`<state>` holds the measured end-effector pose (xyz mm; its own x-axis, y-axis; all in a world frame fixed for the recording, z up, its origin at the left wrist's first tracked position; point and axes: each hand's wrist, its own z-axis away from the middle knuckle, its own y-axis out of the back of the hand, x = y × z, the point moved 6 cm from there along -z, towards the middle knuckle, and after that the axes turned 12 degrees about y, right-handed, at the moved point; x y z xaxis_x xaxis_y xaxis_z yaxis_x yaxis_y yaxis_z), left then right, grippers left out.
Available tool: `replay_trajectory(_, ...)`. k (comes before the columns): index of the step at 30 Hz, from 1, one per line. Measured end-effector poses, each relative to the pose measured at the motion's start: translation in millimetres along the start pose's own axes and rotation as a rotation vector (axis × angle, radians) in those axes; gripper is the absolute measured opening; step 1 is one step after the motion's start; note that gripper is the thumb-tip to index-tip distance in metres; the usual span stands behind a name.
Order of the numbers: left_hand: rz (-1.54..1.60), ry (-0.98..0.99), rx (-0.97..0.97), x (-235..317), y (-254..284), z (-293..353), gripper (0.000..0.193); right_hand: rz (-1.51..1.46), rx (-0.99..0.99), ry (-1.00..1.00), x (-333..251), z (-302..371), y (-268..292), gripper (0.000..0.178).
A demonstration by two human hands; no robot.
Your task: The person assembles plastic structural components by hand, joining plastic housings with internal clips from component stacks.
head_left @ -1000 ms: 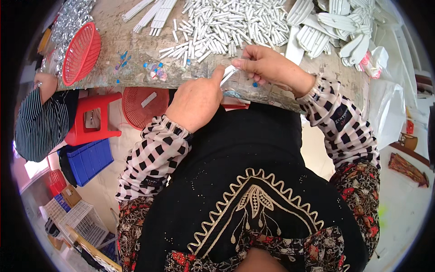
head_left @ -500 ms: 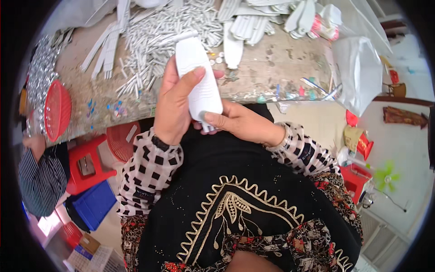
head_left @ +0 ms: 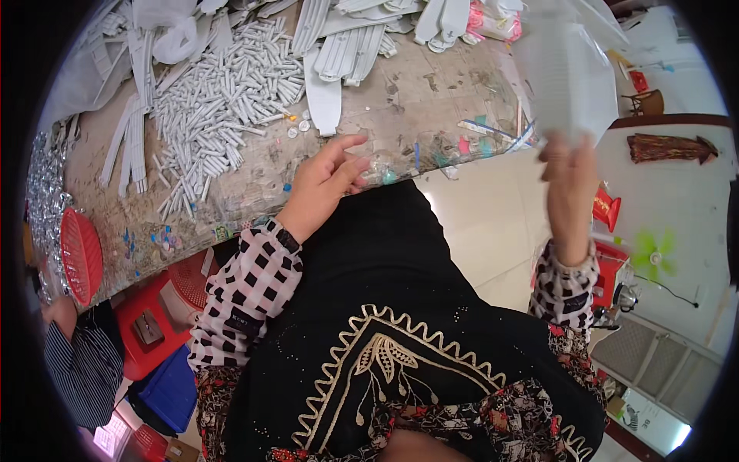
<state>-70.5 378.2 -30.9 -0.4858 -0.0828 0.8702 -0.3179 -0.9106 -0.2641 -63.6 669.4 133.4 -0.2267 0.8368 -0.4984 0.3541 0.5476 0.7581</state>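
Observation:
My left hand (head_left: 322,183) is by the front edge of the table, its fingers bent loosely and apart, holding nothing. Off to the right, my right hand (head_left: 571,181) is raised and blurred by motion. It grips the lower end of a long, flat white plastic piece (head_left: 560,81), also smeared, which stands upright in front of a whitish plastic bag (head_left: 602,85). Nearest to my left hand lies a similar white plastic panel (head_left: 324,96) with a narrowed end. Next to it are small white discs (head_left: 292,132).
A big pile of short white rods (head_left: 223,92) covers the table's left middle, beside long white strips (head_left: 132,146). More panels (head_left: 354,54) are stacked at the back. A red basket (head_left: 81,254) sits at the left edge. Another person's striped sleeve (head_left: 81,369) shows at lower left.
Both hands were together on the white plastic piece over the table edge. My left hand has let go; my right hand has carried the piece to the right, toward the bag. The view has shifted.

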Motion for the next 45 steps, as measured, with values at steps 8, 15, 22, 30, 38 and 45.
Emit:
replay_trajectory(8,-0.273,-0.187,0.013,13.2,-9.6,2.5,0.035,0.493,-0.342,-0.116,57.5,5.5,-32.5,0.031)
replay_trajectory(15,-0.198,-0.180,0.051,8.7,-0.6,15.5,0.032,-0.284,0.326,0.149,-61.5,-37.7,58.1,0.022)
replay_trajectory(22,-0.324,-0.263,0.040,22.3,-15.0,17.5,0.029,0.517,-0.500,0.065,117.6,25.7,-37.8,0.022)
replay_trajectory(30,-0.302,-0.324,0.109,22.4,-14.4,20.6,0.025,-0.847,-0.304,-0.384,4.1,19.8,-29.2,0.037)
replay_trajectory(38,-0.314,-0.316,0.094,22.4,-17.0,22.2,0.024,-1.400,-0.478,-0.361,-9.8,42.2,-43.6,0.053)
replay_trajectory(45,-0.337,-0.267,0.088,12.3,-9.5,22.5,0.024,-0.478,0.096,0.234,-42.6,1.9,20.5,0.034)
